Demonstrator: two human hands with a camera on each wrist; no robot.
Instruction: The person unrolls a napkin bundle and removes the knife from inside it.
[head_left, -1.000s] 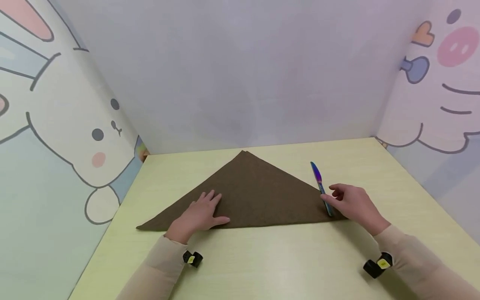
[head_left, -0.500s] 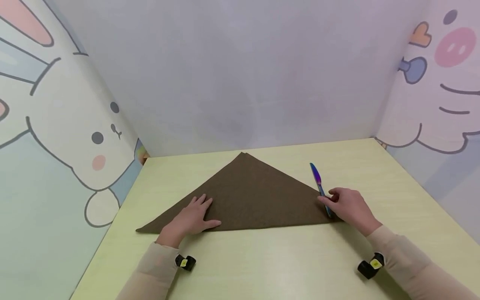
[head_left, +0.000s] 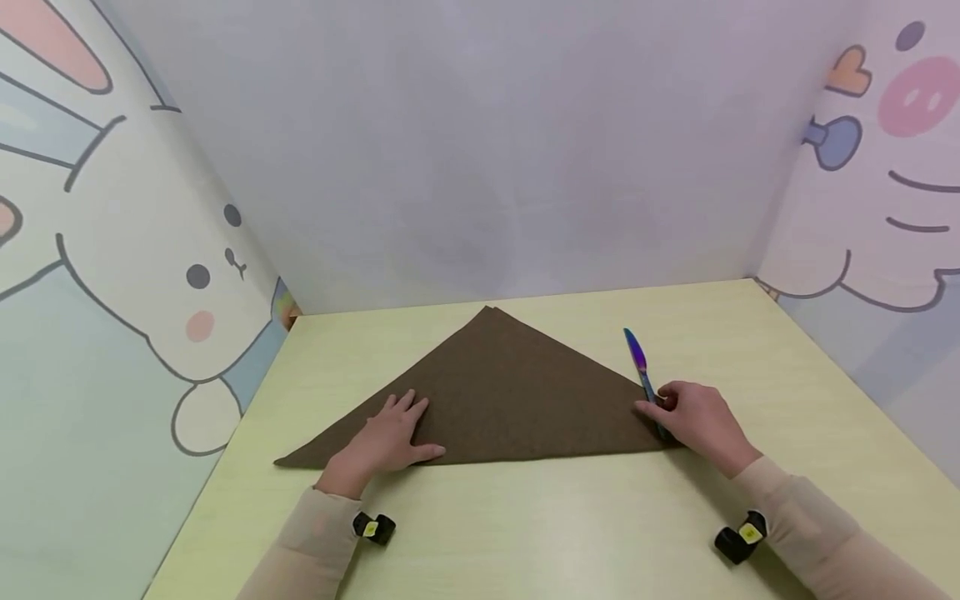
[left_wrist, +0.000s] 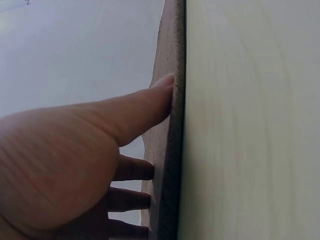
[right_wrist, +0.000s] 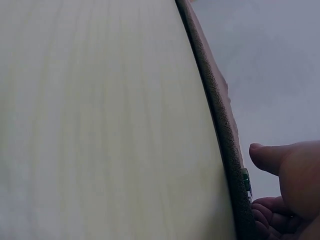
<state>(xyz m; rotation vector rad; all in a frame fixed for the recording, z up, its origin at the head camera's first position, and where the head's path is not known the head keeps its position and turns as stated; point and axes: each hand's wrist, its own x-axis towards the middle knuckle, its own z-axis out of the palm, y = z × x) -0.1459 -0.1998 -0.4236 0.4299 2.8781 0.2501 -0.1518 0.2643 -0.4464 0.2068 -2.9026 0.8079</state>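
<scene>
A brown cloth (head_left: pixel 525 392), folded into a triangle, lies on the table with its long edge towards me. My left hand (head_left: pixel 378 442) rests on its left part with the fingers spread. In the left wrist view the thumb (left_wrist: pixel 145 107) lies at the folded edge. At the cloth's right corner lies a table knife (head_left: pixel 637 350) with a shiny purple-blue blade; its handle reaches over the cloth. My right hand (head_left: pixel 705 421) is at that handle, fingers bent beside it and thumb above. The right wrist view shows a gap between thumb (right_wrist: pixel 270 157) and fingers. The hand partly covers the cloth's right corner.
The light wooden table (head_left: pixel 555 533) reaches back to a plain pale wall (head_left: pixel 480 150). Side walls with cartoon animals, a rabbit (head_left: pixel 172 250) and a pig-like figure (head_left: pixel 892 167), stand left and right.
My right hand has shifted slightly left and down, closer over the knife handle. My left hand has slid a little left on the cloth. Knife and cloth lie much as before.
</scene>
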